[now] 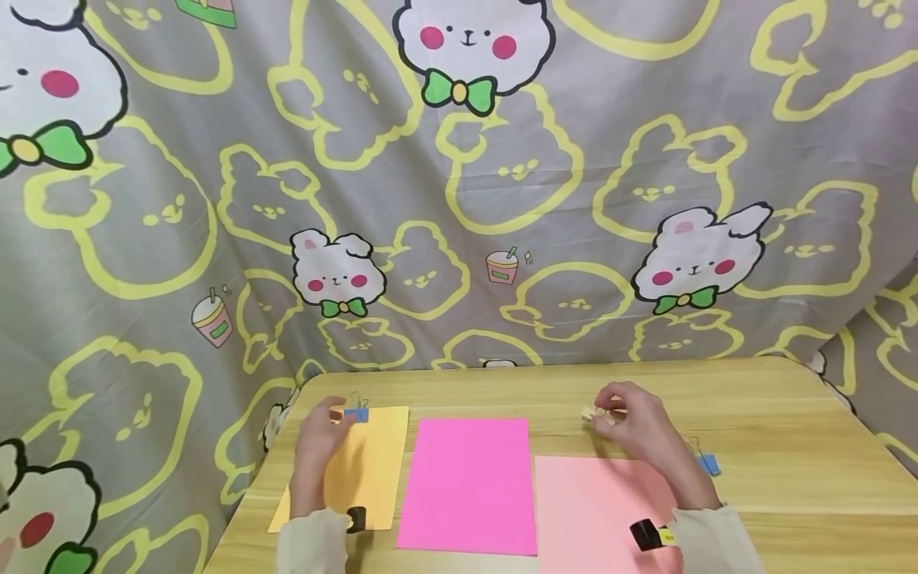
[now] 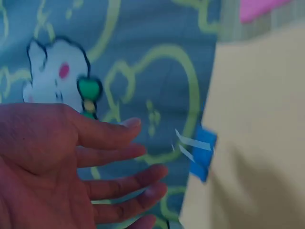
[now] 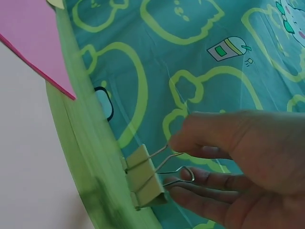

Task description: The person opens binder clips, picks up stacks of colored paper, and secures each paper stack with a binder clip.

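My left hand [image 1: 321, 438] is beside a blue binder clip [image 1: 356, 415] on the top edge of the yellow-orange paper [image 1: 369, 474]. In the left wrist view its fingers are spread, loosely bent and apart from that clip [image 2: 203, 153], whose wire handles point toward the palm. A pale yellow binder clip [image 3: 143, 179] is held by its wire handles between the thumb and fingers of my right hand [image 1: 638, 424]. That clip hovers over or rests on the table behind the light pink paper [image 1: 595, 494]; which one, I cannot tell.
Between the two other sheets lies a bright pink paper [image 1: 469, 486]. Another blue binder clip [image 1: 708, 464] is on the wooden table [image 1: 796, 446], right of my right forearm. A patterned grey curtain [image 1: 430, 199] hangs behind the table and along its left side.
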`<state>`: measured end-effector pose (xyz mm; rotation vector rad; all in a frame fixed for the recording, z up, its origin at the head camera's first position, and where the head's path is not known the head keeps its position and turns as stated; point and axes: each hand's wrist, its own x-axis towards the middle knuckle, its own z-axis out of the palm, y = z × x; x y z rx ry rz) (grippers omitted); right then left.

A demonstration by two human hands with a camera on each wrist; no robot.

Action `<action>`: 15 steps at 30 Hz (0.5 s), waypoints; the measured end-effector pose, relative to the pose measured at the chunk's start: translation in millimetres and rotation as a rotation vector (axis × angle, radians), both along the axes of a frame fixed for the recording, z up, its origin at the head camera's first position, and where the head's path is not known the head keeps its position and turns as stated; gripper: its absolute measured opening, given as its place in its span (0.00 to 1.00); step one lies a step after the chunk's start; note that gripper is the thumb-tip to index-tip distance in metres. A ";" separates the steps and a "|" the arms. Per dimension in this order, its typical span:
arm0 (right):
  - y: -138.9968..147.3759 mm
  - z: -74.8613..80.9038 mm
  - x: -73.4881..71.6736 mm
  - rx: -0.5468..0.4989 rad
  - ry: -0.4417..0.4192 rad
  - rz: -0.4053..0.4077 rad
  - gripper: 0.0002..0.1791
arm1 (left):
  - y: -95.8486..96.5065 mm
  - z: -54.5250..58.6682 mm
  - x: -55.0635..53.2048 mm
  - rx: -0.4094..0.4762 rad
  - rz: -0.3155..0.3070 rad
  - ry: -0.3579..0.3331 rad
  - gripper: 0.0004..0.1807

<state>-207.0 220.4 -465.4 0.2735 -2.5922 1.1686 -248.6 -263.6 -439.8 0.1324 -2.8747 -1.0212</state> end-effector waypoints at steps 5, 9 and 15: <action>1.0 -0.4 -1.0 0.020 -0.041 0.045 0.18 | 44.7 0.1 -1.8 0.025 -0.137 0.044 0.19; 1.4 2.4 0.4 0.039 -0.035 0.055 0.23 | 70.0 -11.2 -4.7 0.055 -0.283 0.067 0.16; 3.8 14.7 6.5 0.068 -0.010 0.049 0.26 | 96.2 -22.0 -4.4 0.074 -0.398 0.046 0.16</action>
